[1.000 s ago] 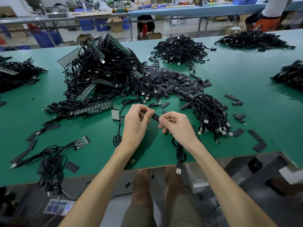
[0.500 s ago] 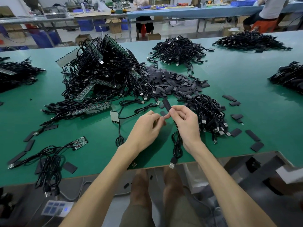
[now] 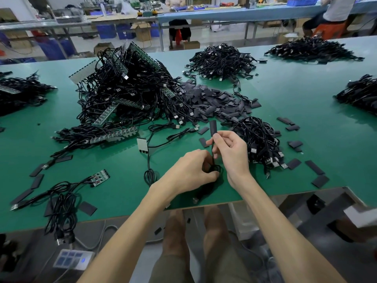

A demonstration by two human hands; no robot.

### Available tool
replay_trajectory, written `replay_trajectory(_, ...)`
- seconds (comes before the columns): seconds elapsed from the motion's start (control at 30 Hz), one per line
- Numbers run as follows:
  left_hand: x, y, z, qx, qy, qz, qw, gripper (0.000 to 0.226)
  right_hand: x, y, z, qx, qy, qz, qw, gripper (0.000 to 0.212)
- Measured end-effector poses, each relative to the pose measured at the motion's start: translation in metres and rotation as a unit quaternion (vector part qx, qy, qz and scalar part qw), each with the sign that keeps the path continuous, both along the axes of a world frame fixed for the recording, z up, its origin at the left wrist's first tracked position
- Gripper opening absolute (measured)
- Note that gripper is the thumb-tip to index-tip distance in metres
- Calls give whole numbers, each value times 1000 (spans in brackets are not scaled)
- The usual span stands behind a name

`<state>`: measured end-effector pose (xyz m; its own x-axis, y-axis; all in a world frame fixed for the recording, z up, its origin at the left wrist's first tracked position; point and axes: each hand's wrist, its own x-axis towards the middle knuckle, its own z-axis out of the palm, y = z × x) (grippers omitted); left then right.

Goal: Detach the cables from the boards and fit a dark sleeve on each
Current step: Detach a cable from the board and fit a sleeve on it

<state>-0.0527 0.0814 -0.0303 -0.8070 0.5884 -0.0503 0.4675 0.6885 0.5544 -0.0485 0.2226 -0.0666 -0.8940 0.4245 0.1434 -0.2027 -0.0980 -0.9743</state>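
Head view: right hand (image 3: 230, 154) pinches cable (image 3: 212, 153) below dark sleeve (image 3: 213, 127); left hand (image 3: 190, 173) grips coil (image 3: 217, 170).

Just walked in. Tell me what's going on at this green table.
A person is fitting a dark sleeve onto a black cable. The right hand pinches the cable's end right under the sleeve, which stands upright. The left hand grips the cable's coiled part lower down. On the green table lie a tangle of cables and boards, a heap of loose sleeves and a pile of cables.
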Motion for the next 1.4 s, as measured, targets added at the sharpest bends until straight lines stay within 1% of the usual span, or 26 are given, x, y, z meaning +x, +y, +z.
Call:
replay_trajectory(0.13, -2, 0, 4, -3, 8, 10, 1000, 23, -2, 0, -2, -1, -5, -1, 1000, 4)
replay_trajectory(0.3, -3, 0, -1, 49, 4, 40, 998, 18, -7, 2, -8, 31, -20, -30, 999, 13)
replay_trajectory(0.37, -4, -1, -2, 100, -10, 74, 992, 15, -9, 2, -10, 40, -25, -44, 998, 18)
replay_trajectory(0.43, -5, 1, 2, 170, -24, 105, 979, 12, -10, 2, -11, 52, -35, -51, 997, 20)
replay_trajectory(0.53, -11, 10, 17, 279, -51, 122, 951, 8, -11, 3, -12, 82, -43, -40, 995, 19)
replay_trajectory(0.6, -18, 21, 29, 323, -57, 117, 937, 9, -11, 2, -13, 99, -45, -24, 994, 18)
replay_trajectory(0.67, -23, 37, 41, 356, -63, 94, 928, 12, -11, 0, -12, 70, -36, -11, 997, 16)
replay_trajectory(0.7, -26, 46, 45, 374, -76, 84, 920, 18, -12, 0, -12, 72, -32, -14, 997, 16)
replay_trajectory(0.77, -30, 62, 50, 412, -129, 71, 899, 41, -11, -1, -11, 102, -38, -13, 994, 15)
replay_trajectory(0.8, -31, 67, 50, 415, -142, 67, 896, 51, -10, 0, -11, 104, -38, -6, 994, 13)
replay_trajectory(0.83, -32, 70, 47, 407, -137, 61, 901, 58, -9, 0, -9, 85, -31, 4, 996, 10)
replay_trajectory(0.87, -32, 69, 44, 387, -111, 51, 914, 60, -8, 1, -9, 54, -23, 7, 998, 9)
replay_trajectory(0.93, -34, 59, 37, 336, -17, 45, 941, 56, -10, 3, -9, 9, -16, -6, 1000, 6)
replay_trajectory(1.0, -38, 38, 30, 299, 78, 74, 948, 54, -14, 5, -11, 11, -27, -22, 999, 11)
replay_trajectory(1.07, -44, 10, 23, 265, 152, 150, 941, 55, -16, 4, -12, 15, -30, -21, 999, 16)
replay_trajectory(1.13, -50, -20, 14, 212, 195, 267, 920, 47, -17, 3, -13, 18, -31, -22, 999, 17)
replay_trajectory(1.2, -57, -45, 6, 144, 181, 377, 897, 36, -15, 4, -13, 22, -32, -34, 999, 20)
replay_trajectory(1.27, -61, -63, 1, 107, 107, 434, 888, 35, -14, 6, -12, 20, -31, -42, 998, 26)
replay_trajectory(1.33, -62, -74, -5, 109, 38, 432, 894, 42, -13, 5, -11, 23, -38, -39, 998, 29)
replay_trajectory(1.4, -58, -78, -12, 145, 14, 395, 907, 45, -12, 4, -11, 51, -48, -27, 997, 24)
